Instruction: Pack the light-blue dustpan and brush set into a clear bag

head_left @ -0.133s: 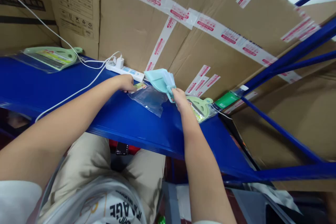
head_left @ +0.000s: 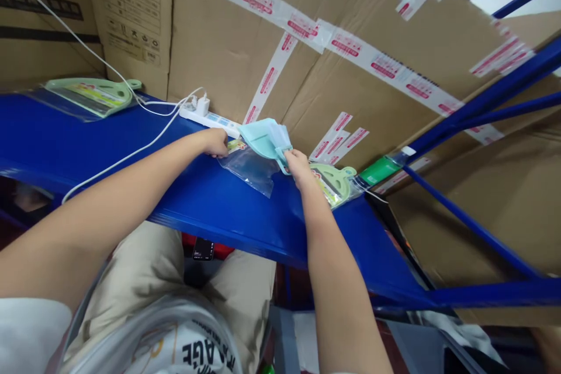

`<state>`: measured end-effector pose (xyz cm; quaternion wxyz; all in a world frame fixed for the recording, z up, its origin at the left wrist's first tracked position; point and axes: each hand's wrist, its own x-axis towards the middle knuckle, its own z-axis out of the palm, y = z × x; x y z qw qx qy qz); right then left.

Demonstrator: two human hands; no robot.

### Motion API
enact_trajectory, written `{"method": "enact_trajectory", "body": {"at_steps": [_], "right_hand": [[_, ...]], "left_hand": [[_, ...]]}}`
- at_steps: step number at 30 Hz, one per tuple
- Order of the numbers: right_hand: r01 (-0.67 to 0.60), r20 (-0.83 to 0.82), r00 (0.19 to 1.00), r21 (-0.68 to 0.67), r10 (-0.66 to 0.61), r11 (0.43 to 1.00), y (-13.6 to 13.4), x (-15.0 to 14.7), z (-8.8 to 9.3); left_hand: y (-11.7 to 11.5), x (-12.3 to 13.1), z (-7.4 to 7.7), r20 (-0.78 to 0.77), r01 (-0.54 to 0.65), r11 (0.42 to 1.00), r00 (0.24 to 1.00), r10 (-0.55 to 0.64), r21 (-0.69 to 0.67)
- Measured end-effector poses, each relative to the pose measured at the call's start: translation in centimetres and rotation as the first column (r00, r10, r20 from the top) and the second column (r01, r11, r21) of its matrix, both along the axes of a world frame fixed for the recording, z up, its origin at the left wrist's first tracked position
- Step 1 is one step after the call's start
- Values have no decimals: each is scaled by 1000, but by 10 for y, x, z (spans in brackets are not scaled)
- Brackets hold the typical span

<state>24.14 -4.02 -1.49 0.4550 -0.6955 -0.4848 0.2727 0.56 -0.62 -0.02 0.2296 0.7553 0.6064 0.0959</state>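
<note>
Mint plastic piece (head_left: 265,139), folded over in layers, is what I watch at the middle of the blue steel shelf (head_left: 219,216), held up just above it. The right hand (head_left: 298,166) has its grip clamped on the piece's lower edge, with the fingers closed around a small loop there. The left hand (head_left: 214,143) sits at the upper corner of a clear plastic bag (head_left: 250,170), next to a printed card label (head_left: 236,144). Its fingers curl down at that corner, but from here I cannot tell whether that grip is closed on the bag or only resting there.

The bag lies on the shelf just below the mint piece. Just right of the right hand is a packaged pale green plastic item (head_left: 333,184), and a similar packaged item (head_left: 87,96) lies well off to the left. Behind the left hand are a white power strip (head_left: 209,118) with a plug adapter (head_left: 202,106) and a white cable (head_left: 118,158) running along the shelf. Cardboard cartons (head_left: 228,70) sealed with red-and-white tape (head_left: 267,79) stand behind it all.
</note>
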Motion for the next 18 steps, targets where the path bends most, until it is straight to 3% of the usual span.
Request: {"method": "enact_trajectory", "body": {"at_steps": [8,10,13,15,18], "right_hand": [[-12,67,998,15,11,1000,7,5,-9],[-26,79,997,39,23,999,10,7,-12],[-54,127,991,80,44,995,12,8,-15],[-69,176,983,84,53,994,12,4,-15],[-100,216,973,71,82,992,8,-7,-13]], "left_hand": [[-5,4,3,75,-43,996,996,49,-80],[-4,1,4,12,-60,998,998,61,-25],[0,-9,9,-109,-130,976,983,151,174],[5,-15,13,-36,-203,954,976,216,221],[10,-19,15,174,-230,971,961,216,70]]}}
